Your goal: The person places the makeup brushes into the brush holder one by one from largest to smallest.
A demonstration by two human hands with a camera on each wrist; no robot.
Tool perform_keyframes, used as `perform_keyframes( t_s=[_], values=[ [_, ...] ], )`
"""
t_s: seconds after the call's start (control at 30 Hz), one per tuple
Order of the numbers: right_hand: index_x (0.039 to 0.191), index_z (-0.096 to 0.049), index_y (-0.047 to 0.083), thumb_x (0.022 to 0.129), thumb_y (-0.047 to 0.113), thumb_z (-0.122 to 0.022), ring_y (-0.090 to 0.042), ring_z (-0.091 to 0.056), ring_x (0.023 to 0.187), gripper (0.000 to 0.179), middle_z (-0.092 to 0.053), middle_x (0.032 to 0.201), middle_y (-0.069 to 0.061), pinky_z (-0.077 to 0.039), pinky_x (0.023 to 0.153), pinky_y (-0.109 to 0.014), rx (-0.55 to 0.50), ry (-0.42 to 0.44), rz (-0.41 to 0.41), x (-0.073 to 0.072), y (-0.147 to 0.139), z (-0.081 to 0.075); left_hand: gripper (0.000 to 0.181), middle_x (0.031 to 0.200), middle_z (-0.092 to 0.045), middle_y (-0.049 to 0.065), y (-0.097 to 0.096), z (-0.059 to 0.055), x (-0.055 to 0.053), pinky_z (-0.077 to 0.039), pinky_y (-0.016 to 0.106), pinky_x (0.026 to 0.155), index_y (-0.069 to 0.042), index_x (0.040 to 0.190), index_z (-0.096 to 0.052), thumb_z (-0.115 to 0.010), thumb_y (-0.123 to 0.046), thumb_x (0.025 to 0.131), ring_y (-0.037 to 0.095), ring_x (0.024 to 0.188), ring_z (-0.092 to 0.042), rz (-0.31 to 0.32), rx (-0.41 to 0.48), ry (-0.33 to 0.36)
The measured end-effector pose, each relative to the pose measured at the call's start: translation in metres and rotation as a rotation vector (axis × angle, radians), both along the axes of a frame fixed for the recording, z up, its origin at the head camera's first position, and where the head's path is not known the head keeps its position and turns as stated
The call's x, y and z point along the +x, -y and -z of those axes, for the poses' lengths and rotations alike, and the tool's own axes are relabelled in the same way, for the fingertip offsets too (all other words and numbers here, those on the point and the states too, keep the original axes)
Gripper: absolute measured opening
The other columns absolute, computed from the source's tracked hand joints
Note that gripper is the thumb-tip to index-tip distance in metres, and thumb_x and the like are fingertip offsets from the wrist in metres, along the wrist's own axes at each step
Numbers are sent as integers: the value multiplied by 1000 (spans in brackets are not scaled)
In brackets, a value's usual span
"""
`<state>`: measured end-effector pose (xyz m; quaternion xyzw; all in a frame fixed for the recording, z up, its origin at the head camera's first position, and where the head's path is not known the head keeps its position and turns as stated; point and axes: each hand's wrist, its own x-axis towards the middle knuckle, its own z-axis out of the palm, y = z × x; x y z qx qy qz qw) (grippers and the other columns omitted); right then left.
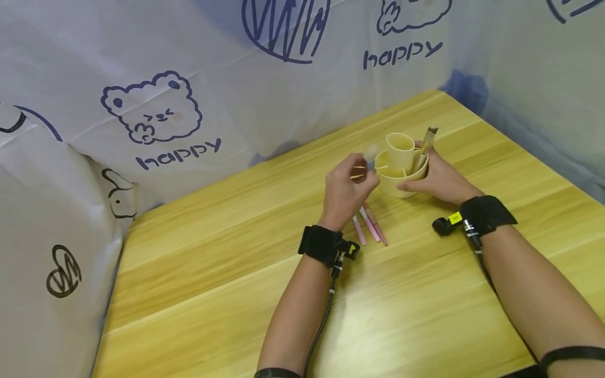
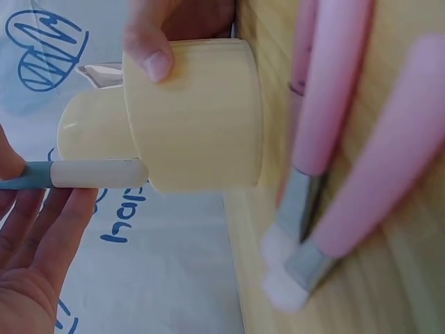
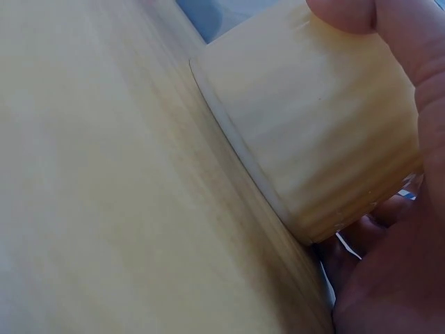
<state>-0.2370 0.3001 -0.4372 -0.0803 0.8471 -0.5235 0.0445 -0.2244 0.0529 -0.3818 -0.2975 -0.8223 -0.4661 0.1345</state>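
Observation:
My left hand [image 1: 348, 184] pinches a makeup brush [image 2: 97, 174] between thumb and fingers. The brush has a white and blue handle, and its pale bristles point up in the head view. In the left wrist view its white end is at the rim of a cream brush holder [image 2: 198, 115]; whether they touch I cannot tell. The holder, a wide round pot with a taller inner cup [image 1: 399, 149], stands on the table. My right hand [image 1: 444, 176] grips its right side, thumb in front and fingers behind. A brush with dark bristles [image 1: 427, 142] stands in the holder's right part.
Several pink-handled brushes [image 1: 371, 226] lie on the wooden table [image 1: 212, 273] just in front of the holder, near my left wrist. A white cloth [image 1: 264, 105] with blue drawings hangs behind the table. Each wrist wears a black strap with a camera and cable.

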Motion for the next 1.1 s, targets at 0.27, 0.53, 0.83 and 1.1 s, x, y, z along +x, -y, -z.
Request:
perform_keyframes(
  t_s=[0.27,0.53,0.83,1.1],
  values=[
    [166,-6,22,86,29,-85,-37,-47,140,113,-39,159,-19,-37,117,-58,-4,23,11,0,-1,1,28,113,-73,17,-15,-4,-7,-62,24,91,-2,122,-67,-62,-6,95,28,108,-77,19,52,17],
    [165,-8,22,84,37,-87,-35,-49,137,114,-44,154,-18,-37,117,-58,11,4,27,1,-2,2,24,114,-72,19,-31,-1,-13,-62,29,93,0,119,-66,-61,-5,96,29,108,-77,29,117,3],
    [164,-9,24,83,36,-87,-34,-48,139,113,-43,156,-16,-37,118,-59,-24,5,11,-2,2,2,28,119,-69,17,-30,2,-14,-59,23,98,-1,124,-67,-65,-7,97,26,113,-72,34,-57,15],
    [165,-4,24,87,32,-84,-36,-45,144,112,-38,160,-18,-36,119,-60,-47,14,-2,-1,-4,4,32,128,-69,13,-22,4,-9,-54,24,107,-5,129,-67,-67,-11,97,25,120,-68,44,-223,3]
  ],
)
